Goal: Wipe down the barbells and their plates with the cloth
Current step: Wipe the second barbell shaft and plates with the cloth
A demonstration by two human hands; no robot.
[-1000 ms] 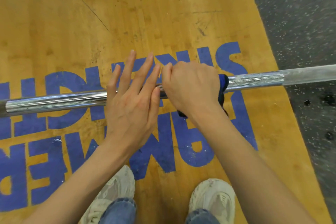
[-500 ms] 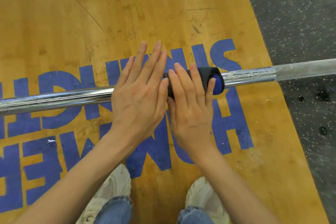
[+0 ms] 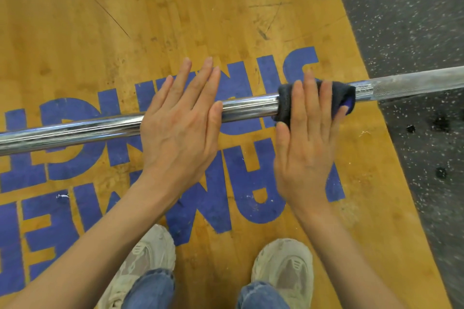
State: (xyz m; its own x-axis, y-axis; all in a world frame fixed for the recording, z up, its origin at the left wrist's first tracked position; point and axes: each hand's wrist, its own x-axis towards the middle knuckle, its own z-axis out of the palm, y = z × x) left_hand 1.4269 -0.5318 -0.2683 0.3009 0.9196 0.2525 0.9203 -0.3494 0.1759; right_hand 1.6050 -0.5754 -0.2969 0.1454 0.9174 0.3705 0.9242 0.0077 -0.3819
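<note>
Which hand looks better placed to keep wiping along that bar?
The right hand, probably. Its straight fingers already press the dark cloth wrapped round the barbell. The left hand rests flat on bare chrome, apart from the cloth.

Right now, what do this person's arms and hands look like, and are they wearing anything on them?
Both forearms are bare, with no sleeves in view. The left hand and right hand wear no gloves, rings, watch or bracelet that I can see. The fingernails look short and unpainted.
</note>
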